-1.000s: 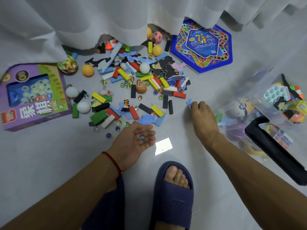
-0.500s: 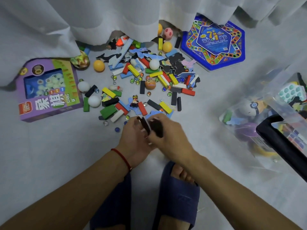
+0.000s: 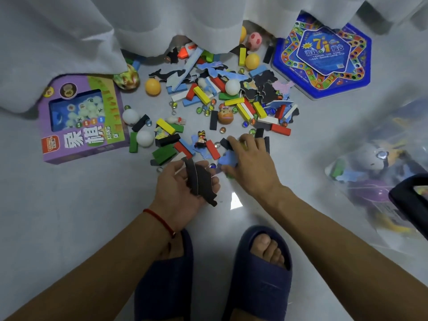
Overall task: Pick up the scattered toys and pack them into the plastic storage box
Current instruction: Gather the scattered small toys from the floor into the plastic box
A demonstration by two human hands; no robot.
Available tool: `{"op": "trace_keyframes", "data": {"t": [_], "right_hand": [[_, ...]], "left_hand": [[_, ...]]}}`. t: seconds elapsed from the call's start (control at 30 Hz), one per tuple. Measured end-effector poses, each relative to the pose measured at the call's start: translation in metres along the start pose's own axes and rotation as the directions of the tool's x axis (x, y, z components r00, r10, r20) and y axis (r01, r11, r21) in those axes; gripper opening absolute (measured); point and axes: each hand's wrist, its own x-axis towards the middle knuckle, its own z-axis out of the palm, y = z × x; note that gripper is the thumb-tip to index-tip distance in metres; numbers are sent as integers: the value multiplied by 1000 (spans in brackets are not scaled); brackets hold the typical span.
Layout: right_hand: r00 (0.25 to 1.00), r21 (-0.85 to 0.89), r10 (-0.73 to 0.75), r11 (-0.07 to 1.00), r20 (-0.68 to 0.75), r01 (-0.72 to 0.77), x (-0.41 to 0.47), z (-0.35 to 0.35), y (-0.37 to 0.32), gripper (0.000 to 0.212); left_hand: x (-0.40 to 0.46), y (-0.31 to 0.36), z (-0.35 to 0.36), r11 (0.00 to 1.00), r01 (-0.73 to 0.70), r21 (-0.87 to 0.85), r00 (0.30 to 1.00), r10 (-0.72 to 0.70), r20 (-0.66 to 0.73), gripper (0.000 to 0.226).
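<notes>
Your left hand (image 3: 183,188) cups dark foam pieces (image 3: 199,183); just beyond, your right hand (image 3: 251,163) presses spread fingers onto a blue piece (image 3: 228,158).

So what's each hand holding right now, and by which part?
The left hand cups dark flat puzzle pieces across the palm, fingers curled under them. The right hand reaches into the pile onto a blue piece; a grip cannot be told.

Home interior, likely a bedroom or playroom, pale smooth floor (image 3: 58,216), white curtain (image 3: 162,17) hanging down to it, toys strewn about, boxed chess set (image 3: 85,117), hexagonal board game tin (image 3: 324,54), person's feet in navy house slippers (image 3: 259,274)
</notes>
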Motion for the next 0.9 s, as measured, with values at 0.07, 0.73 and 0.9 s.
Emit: {"op": "trace_keyframes", "data": {"t": [0.07,0.73,0.9], "right_hand": [[998,23,-26,999,-50,27,7,5,4,63],[983,270,182,947,-5,-173,39,-7,-8,38],[970,466,240,855,32,-227,28,-28,3,30]], "left_hand": [[0,3,1,1000,-11,2,1000,11,-5,50],[-8,8,4,999,-43,2,999,43,-22,53],[-26,11,15,999,-47,1,998,46,32,51]]}}
